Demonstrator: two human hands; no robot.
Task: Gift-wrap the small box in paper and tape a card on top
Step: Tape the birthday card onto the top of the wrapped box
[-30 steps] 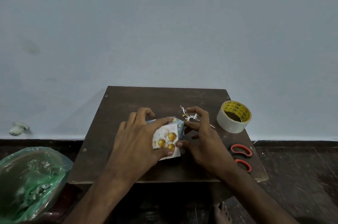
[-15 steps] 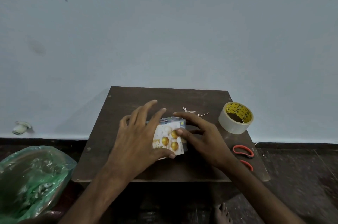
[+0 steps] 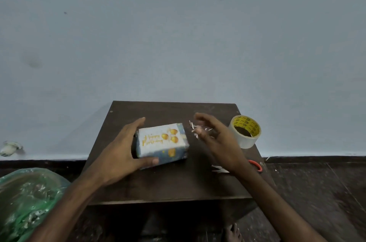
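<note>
Sitting mid-way across the table [image 3: 178,186], the wrapped box [image 3: 168,154], a birthday card [image 3: 158,139] on top, is gripped at its left end by the left hand [image 3: 118,154], thumb on the near edge. The right hand [image 3: 219,142] hovers just right, fingers loosely spread, holding nothing. Paper scraps [image 3: 195,127], a tape roll [image 3: 245,133] and scissors [image 3: 256,165] lie farther right.

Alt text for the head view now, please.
The left hand grips a wrapped box with a birthday card on top, on a dark table. The right hand hovers open beside it, near a tape roll.
</note>
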